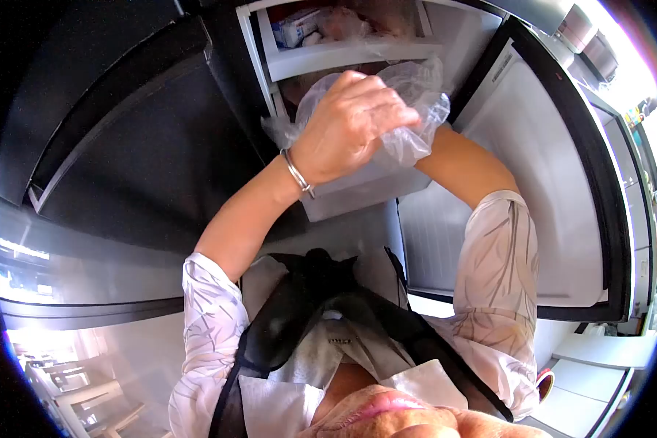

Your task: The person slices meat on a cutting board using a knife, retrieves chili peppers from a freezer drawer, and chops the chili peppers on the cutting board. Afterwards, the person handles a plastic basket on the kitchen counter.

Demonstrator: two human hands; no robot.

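Note:
My left hand [347,128], with a silver bracelet on its wrist, is closed on a crumpled clear plastic bag [416,109] and holds it up in front of the open fridge compartment. My right forearm [463,164] reaches in from the right toward the same bag. The right hand itself is hidden behind the bag and my left hand, so I cannot tell what it grips. Just below and behind both hands sits a white drawer [365,191].
The white fridge shelf [343,55] above holds a small box [296,25] and bagged food [343,22]. The open fridge door [540,182] stands at the right, a dark cabinet front [139,146] at the left. Chairs [80,398] show at lower left.

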